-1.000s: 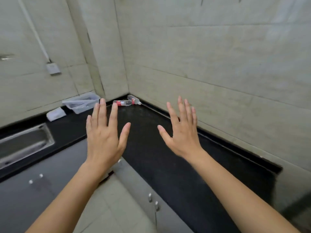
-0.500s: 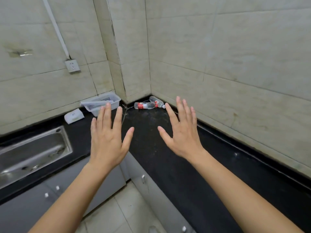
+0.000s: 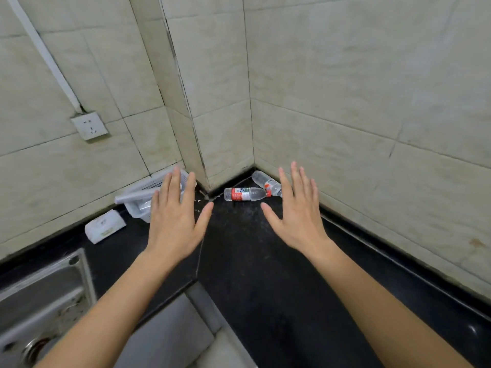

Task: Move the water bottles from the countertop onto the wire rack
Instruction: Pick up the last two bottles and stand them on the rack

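Steel sink (image 3: 85, 272) sat in black countertop (image 3: 265, 274). Beige tiled walls (image 3: 358, 88) met right of sink; white socket (image 3: 89, 125), conduit (image 3: 45, 57) above sink; grey cabinet (image 3: 164, 333) below sink.

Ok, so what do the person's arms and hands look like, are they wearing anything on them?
Nothing is worn. The left hand and right hand are bare, with no gloves, rings or watch in view, and the nails look short and unpainted. The left forearm and right forearm are bare too, with no sleeve showing up to the frame's edge.
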A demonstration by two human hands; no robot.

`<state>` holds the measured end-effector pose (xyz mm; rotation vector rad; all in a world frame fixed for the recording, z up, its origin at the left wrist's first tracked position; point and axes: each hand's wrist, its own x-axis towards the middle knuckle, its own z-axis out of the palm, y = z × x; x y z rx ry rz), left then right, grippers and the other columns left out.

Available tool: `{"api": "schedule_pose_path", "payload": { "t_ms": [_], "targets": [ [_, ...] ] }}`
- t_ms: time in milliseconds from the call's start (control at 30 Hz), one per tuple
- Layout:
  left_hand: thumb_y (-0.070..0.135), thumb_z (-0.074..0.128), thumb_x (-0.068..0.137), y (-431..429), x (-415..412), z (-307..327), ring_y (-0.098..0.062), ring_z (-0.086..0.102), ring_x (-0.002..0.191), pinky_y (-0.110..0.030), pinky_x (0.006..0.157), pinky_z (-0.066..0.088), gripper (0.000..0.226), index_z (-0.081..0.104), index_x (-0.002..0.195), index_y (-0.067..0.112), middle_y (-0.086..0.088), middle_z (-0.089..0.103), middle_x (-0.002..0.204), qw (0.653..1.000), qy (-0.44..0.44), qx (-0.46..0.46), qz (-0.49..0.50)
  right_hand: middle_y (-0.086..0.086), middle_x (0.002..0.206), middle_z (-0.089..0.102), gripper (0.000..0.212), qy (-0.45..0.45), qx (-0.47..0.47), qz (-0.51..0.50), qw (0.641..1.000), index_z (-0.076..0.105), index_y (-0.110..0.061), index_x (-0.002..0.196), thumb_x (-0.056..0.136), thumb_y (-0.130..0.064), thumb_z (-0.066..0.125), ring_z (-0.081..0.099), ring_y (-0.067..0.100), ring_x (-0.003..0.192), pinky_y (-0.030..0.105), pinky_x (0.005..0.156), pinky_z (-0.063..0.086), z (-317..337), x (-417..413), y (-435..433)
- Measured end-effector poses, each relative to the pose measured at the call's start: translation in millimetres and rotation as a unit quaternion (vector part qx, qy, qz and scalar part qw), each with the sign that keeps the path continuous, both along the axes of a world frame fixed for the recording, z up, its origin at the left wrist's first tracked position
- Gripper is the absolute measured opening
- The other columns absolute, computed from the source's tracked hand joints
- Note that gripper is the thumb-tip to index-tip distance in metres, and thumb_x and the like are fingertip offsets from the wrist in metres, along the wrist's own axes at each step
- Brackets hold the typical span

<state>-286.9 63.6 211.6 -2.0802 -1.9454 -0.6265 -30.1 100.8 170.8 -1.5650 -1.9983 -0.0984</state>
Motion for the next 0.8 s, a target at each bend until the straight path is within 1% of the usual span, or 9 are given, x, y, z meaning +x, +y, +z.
{"api": "schedule_pose_path", "payload": {
  "t_ms": [67, 133, 233, 300, 433, 500, 567, 633, 800],
  "targets": [
    [0.05, 0.046, 0.101, 38, -16, -12, -0.034, 0.008, 0.157, -0.056, 0.124, 0.017, 0.072, 0.026, 0.159, 0.012, -0.019, 0.011, 0.169, 1.0, -0.004, -0.018, -0.004, 0.015, 0.172, 0.0, 0.083, -0.01, -0.015, -0.005, 1.0, 0.01, -0.015, 0.164, 0.101, -0.055, 0.046, -0.002, 0.031, 0.159, 0.051, 0.127, 0.002, -11, -11, 31],
    [0.049, 0.046, 0.101, 77, -30, -27, -0.036, 0.009, 0.157, -0.057, 0.124, 0.018, 0.072, 0.027, 0.159, 0.01, -0.02, 0.011, 0.168, 0.999, -0.009, -0.046, -0.008, 0.014, 0.172, 0.003, 0.083, -0.017, -0.029, -0.012, 0.999, 0.013, -0.015, 0.164, 0.1, -0.054, 0.048, 0.001, 0.031, 0.159, 0.049, 0.126, 0.001, -25, -22, 60],
    [0.05, 0.044, 0.101, 137, -45, -53, -0.036, 0.011, 0.156, -0.058, 0.123, 0.02, 0.072, 0.026, 0.159, 0.01, -0.021, 0.013, 0.168, 0.996, 0.003, -0.079, -0.031, 0.015, 0.171, 0.008, 0.083, -0.039, -0.067, -0.035, 0.996, 0.018, -0.014, 0.163, 0.099, -0.053, 0.052, 0.005, 0.033, 0.159, 0.048, 0.126, 0.004, -49, -32, 100],
    [0.05, 0.045, 0.101, 183, -52, -72, -0.038, 0.016, 0.155, -0.059, 0.122, 0.023, 0.072, 0.029, 0.157, 0.009, -0.022, 0.018, 0.167, 0.993, 0.013, -0.099, -0.058, 0.015, 0.171, 0.007, 0.083, -0.053, -0.109, -0.065, 0.991, 0.016, -0.014, 0.163, 0.099, -0.051, 0.053, 0.004, 0.033, 0.159, 0.049, 0.127, 0.005, -70, -37, 131],
    [0.049, 0.047, 0.1, 280, -61, -118, -0.038, 0.022, 0.153, -0.059, 0.119, 0.028, 0.072, 0.029, 0.156, 0.008, -0.021, 0.025, 0.164, 0.978, 0.023, -0.175, -0.112, 0.015, 0.172, 0.0, 0.085, -0.066, -0.225, -0.161, 0.959, 0.009, -0.013, 0.164, 0.1, -0.052, 0.049, -0.002, 0.033, 0.159, 0.05, 0.128, 0.004, -115, -41, 190],
    [0.047, 0.05, 0.1, 320, -59, -143, -0.04, 0.027, 0.151, -0.059, 0.117, 0.032, 0.071, 0.033, 0.155, 0.007, -0.022, 0.031, 0.161, 0.968, 0.03, -0.202, -0.145, 0.015, 0.172, 0.001, 0.085, -0.06, -0.262, -0.2, 0.942, 0.008, -0.015, 0.163, 0.099, -0.051, 0.05, -0.002, 0.033, 0.159, 0.05, 0.127, 0.003, -136, -39, 213],
    [0.047, 0.052, 0.099, 355, -53, -168, -0.04, 0.029, 0.15, -0.058, 0.118, 0.031, 0.07, 0.036, 0.154, 0.007, -0.023, 0.032, 0.161, 0.957, 0.037, -0.231, -0.172, 0.014, 0.172, 0.004, 0.085, -0.047, -0.291, -0.233, 0.927, 0.008, -0.015, 0.163, 0.099, -0.05, 0.051, -0.001, 0.033, 0.159, 0.049, 0.127, 0.003, -157, -39, 230],
    [0.048, 0.051, 0.1, 386, -45, -193, -0.039, 0.028, 0.15, -0.056, 0.12, 0.027, 0.07, 0.035, 0.155, 0.008, -0.023, 0.029, 0.163, 0.945, 0.043, -0.259, -0.195, 0.013, 0.172, 0.004, 0.086, -0.035, -0.324, -0.258, 0.909, 0.007, -0.014, 0.163, 0.099, -0.049, 0.052, 0.0, 0.033, 0.159, 0.049, 0.126, 0.004, -177, -41, 244],
    [0.049, 0.043, 0.102, 452, -20, -254, -0.035, 0.024, 0.153, -0.058, 0.119, 0.027, 0.067, 0.033, 0.156, 0.01, -0.018, 0.028, 0.164, 0.923, 0.052, -0.292, -0.246, 0.014, 0.171, 0.006, 0.083, 0.03, -0.389, -0.278, 0.878, 0.007, -0.011, 0.164, 0.101, -0.04, 0.054, 0.006, 0.032, 0.158, 0.048, 0.127, 0.017, -219, -39, 288]
  ]
}}
